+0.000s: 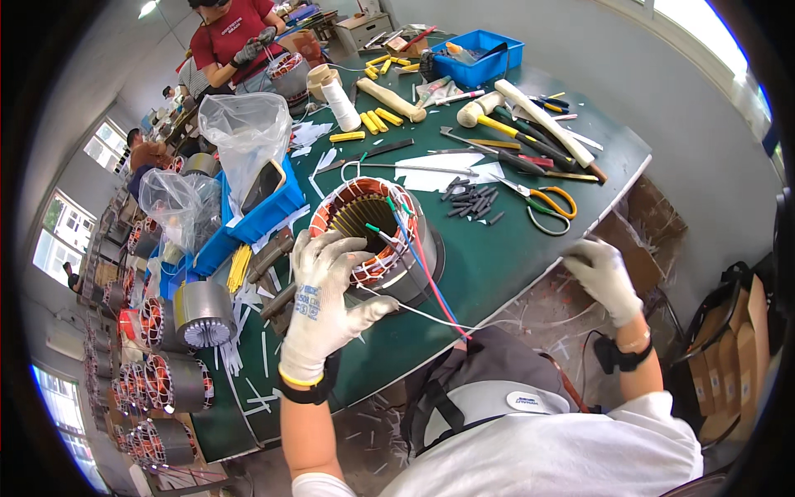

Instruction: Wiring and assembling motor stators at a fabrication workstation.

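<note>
A motor stator (422,240) stands upright on the green table in front of me, its copper winding (321,217) laced with white cord. My left hand (323,286), in a white glove, rests on the near-left rim of the winding. Its fingers lie over the coil and its thumb sticks out to the side. Red and blue lead wires (425,269) hang over the stator's near side, and green-tipped leads stand at its bore. A thin white cord (513,321) runs from the stator to my gloved right hand (609,282), past the table edge. Motion blurs those fingers, which appear closed on the cord.
Right of the stator lie black sleeves (474,199), orange-handled scissors (546,203), and mallets (480,109). Blue bins (277,199) stand left, beside another stator (204,313). A thread cone (341,106) stands behind. Across the table, a person in red (228,37) handles another stator.
</note>
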`<move>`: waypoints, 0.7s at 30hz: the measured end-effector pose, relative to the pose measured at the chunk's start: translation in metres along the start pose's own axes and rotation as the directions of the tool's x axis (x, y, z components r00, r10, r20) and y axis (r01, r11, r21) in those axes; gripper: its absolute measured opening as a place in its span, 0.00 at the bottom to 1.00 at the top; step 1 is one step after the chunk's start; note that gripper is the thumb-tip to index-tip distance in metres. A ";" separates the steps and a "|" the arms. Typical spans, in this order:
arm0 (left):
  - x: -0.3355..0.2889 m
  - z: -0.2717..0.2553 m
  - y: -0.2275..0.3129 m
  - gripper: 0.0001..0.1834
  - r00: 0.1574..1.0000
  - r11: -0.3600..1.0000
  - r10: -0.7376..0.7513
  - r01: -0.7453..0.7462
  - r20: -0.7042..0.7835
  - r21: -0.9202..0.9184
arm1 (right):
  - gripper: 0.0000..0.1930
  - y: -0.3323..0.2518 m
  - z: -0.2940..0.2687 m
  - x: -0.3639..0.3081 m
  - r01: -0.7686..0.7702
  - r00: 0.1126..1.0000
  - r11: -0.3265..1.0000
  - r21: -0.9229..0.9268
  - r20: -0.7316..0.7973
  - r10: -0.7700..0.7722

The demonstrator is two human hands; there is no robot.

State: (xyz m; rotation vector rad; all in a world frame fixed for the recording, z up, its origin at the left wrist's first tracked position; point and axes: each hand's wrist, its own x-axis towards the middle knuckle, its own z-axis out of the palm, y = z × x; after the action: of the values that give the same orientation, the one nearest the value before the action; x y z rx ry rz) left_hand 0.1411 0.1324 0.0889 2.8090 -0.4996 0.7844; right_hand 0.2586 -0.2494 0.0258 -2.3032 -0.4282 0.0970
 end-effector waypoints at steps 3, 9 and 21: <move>-0.015 0.014 -0.001 0.34 0.992 0.996 -0.053 0.060 -0.114 0.060 | 0.12 -0.020 0.048 0.050 0.371 0.917 0.905 -0.207 -0.074 -0.393; -0.049 0.036 0.038 0.35 0.883 0.983 -0.159 0.183 -0.442 0.012 | 0.12 0.003 0.064 0.114 0.263 0.964 0.898 -0.352 0.123 -0.234; -0.031 0.015 0.119 0.22 0.917 0.866 -0.351 0.239 -0.192 -0.440 | 0.07 -0.085 0.044 0.005 0.337 0.862 0.869 0.362 0.254 -0.440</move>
State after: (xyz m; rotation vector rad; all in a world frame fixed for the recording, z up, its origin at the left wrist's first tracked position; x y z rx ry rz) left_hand 0.0794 0.0269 0.0696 2.2709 -0.1502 0.8561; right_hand 0.2310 -0.1633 0.0561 -1.8506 -0.9805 0.3252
